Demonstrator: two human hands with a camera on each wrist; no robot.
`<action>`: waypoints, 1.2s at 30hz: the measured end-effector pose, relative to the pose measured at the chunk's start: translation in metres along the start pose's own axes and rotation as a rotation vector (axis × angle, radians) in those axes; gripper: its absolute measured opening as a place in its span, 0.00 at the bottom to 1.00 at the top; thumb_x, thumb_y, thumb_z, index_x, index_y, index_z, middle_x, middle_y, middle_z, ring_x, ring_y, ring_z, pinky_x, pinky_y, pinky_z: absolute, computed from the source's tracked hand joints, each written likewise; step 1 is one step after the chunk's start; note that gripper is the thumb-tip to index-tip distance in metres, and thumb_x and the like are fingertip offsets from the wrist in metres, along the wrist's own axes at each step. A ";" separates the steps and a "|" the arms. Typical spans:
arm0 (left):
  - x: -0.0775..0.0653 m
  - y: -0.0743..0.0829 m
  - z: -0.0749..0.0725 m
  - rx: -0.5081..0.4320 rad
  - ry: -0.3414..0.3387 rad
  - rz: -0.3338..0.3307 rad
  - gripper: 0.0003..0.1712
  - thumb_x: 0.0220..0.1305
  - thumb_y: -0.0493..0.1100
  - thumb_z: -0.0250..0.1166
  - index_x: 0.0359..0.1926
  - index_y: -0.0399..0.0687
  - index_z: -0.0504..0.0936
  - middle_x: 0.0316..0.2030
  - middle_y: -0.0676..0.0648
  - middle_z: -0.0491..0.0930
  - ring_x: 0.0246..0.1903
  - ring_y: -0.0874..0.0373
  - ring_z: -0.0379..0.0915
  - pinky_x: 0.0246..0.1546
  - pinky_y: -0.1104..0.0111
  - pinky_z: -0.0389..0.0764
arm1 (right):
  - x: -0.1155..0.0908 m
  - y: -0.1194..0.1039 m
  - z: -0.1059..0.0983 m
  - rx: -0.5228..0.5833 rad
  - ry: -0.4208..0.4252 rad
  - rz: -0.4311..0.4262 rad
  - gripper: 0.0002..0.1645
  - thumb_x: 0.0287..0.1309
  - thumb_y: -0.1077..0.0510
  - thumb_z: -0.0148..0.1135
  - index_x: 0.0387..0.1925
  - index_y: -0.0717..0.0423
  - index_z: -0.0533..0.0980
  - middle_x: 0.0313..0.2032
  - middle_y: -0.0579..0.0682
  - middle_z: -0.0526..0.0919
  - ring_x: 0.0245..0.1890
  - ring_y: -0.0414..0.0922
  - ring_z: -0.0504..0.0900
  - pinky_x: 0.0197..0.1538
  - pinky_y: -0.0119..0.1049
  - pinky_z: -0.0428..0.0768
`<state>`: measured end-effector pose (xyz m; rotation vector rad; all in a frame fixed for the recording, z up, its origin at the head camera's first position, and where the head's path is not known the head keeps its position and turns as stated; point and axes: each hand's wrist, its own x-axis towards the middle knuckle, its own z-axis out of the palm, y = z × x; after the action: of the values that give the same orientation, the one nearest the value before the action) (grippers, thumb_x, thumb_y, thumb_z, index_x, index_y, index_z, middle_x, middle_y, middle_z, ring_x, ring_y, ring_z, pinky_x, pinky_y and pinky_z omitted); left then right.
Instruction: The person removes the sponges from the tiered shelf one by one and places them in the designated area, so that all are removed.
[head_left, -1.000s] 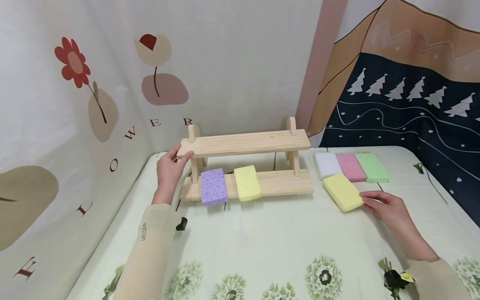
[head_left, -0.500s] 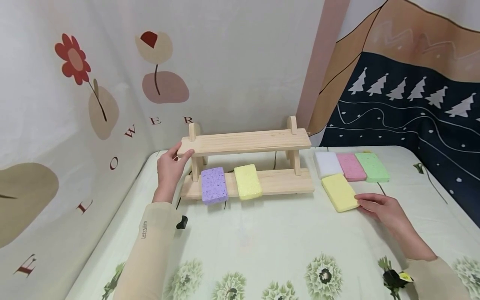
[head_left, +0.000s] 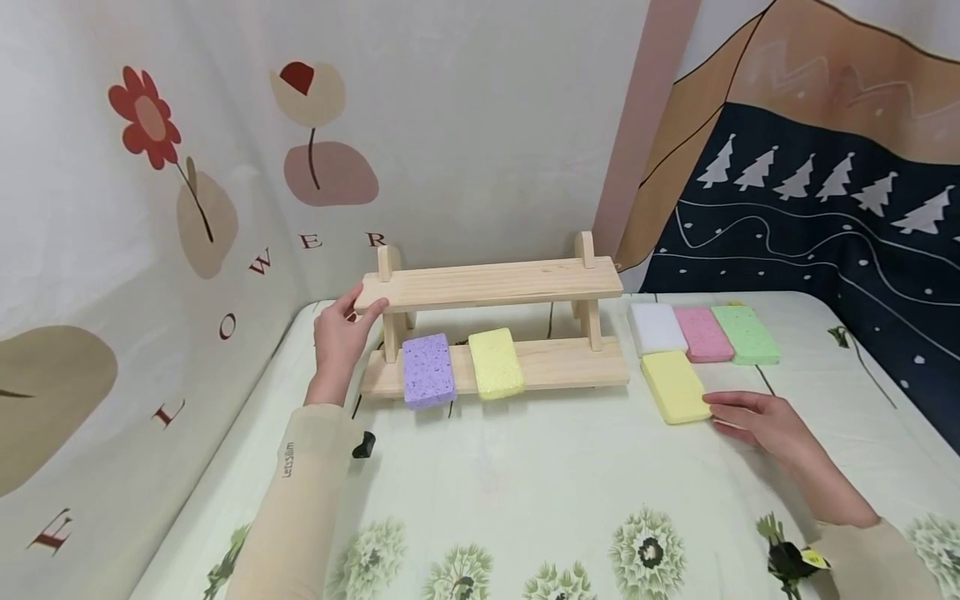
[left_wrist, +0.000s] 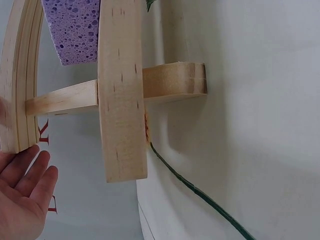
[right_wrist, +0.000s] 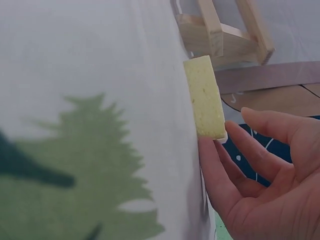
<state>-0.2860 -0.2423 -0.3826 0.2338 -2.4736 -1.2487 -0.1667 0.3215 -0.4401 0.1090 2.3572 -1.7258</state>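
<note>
A two-tier wooden shelf (head_left: 487,283) stands at the back of the table. My left hand (head_left: 339,342) holds the left end of its top board, thumb on the upper face and the other fingers at the edge. A plain yellow sponge (head_left: 675,386) lies to the right of the shelf, in front of a white sponge (head_left: 657,329). My right hand (head_left: 757,421) touches its right edge with the fingertips. In the right wrist view the thumb is apart from this sponge (right_wrist: 205,97) and the fingers reach its near end.
On the lower board rest a purple sponge (head_left: 428,371) and a speckled yellow sponge (head_left: 496,364), both overhanging the front edge. A pink sponge (head_left: 703,333) and a green sponge (head_left: 746,335) lie beside the white one. Printed curtains rise behind the table (head_left: 540,467).
The yellow sponge at the right has slid left and turned straighter, closer to the white sponge. My right hand has moved left with it. The left hand stays on the shelf.
</note>
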 end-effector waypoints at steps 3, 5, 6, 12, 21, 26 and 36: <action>0.000 0.001 0.000 0.000 0.001 -0.001 0.43 0.62 0.66 0.65 0.72 0.53 0.68 0.68 0.42 0.72 0.67 0.44 0.71 0.68 0.55 0.73 | 0.000 -0.001 0.000 0.004 -0.013 -0.003 0.27 0.70 0.59 0.59 0.61 0.77 0.70 0.38 0.22 0.80 0.40 0.23 0.82 0.47 0.26 0.85; 0.000 0.001 -0.001 0.000 0.000 -0.003 0.43 0.62 0.66 0.65 0.72 0.54 0.68 0.69 0.43 0.72 0.67 0.43 0.71 0.68 0.55 0.73 | -0.001 -0.003 0.000 0.002 -0.016 -0.010 0.26 0.70 0.60 0.59 0.60 0.77 0.71 0.38 0.23 0.81 0.40 0.23 0.83 0.47 0.25 0.85; -0.001 0.001 -0.001 0.001 -0.001 -0.004 0.43 0.62 0.66 0.65 0.72 0.54 0.68 0.69 0.43 0.72 0.67 0.44 0.71 0.68 0.56 0.73 | -0.002 -0.005 0.001 -0.002 -0.015 -0.012 0.26 0.70 0.60 0.59 0.60 0.77 0.71 0.38 0.24 0.81 0.40 0.24 0.83 0.47 0.26 0.85; 0.000 0.001 -0.001 0.000 -0.006 -0.013 0.43 0.61 0.66 0.65 0.72 0.55 0.68 0.69 0.42 0.72 0.67 0.44 0.70 0.69 0.56 0.72 | -0.004 -0.014 -0.001 -0.045 0.015 -0.012 0.29 0.69 0.57 0.60 0.61 0.77 0.70 0.37 0.24 0.81 0.39 0.23 0.83 0.46 0.25 0.85; 0.000 0.000 0.000 0.004 -0.009 -0.017 0.43 0.61 0.67 0.65 0.72 0.56 0.68 0.69 0.43 0.71 0.67 0.43 0.70 0.68 0.56 0.73 | -0.006 -0.030 -0.003 -0.112 0.059 -0.074 0.29 0.69 0.53 0.61 0.61 0.71 0.72 0.39 0.18 0.77 0.40 0.20 0.80 0.44 0.25 0.85; 0.000 0.001 -0.001 0.003 -0.007 -0.023 0.43 0.61 0.67 0.65 0.72 0.57 0.68 0.70 0.43 0.70 0.67 0.43 0.70 0.68 0.55 0.73 | -0.004 -0.039 0.003 -0.036 0.055 -0.149 0.14 0.68 0.56 0.62 0.53 0.54 0.80 0.41 0.19 0.79 0.41 0.21 0.81 0.44 0.24 0.85; 0.000 0.001 0.000 0.005 -0.005 -0.022 0.42 0.62 0.66 0.65 0.72 0.57 0.67 0.69 0.43 0.71 0.67 0.43 0.70 0.68 0.55 0.73 | 0.004 -0.064 0.030 -0.021 0.047 -0.190 0.26 0.69 0.56 0.61 0.59 0.72 0.73 0.40 0.21 0.80 0.41 0.23 0.82 0.45 0.22 0.84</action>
<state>-0.2857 -0.2414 -0.3815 0.2593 -2.4852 -1.2539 -0.1791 0.2734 -0.3899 -0.0811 2.4899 -1.7991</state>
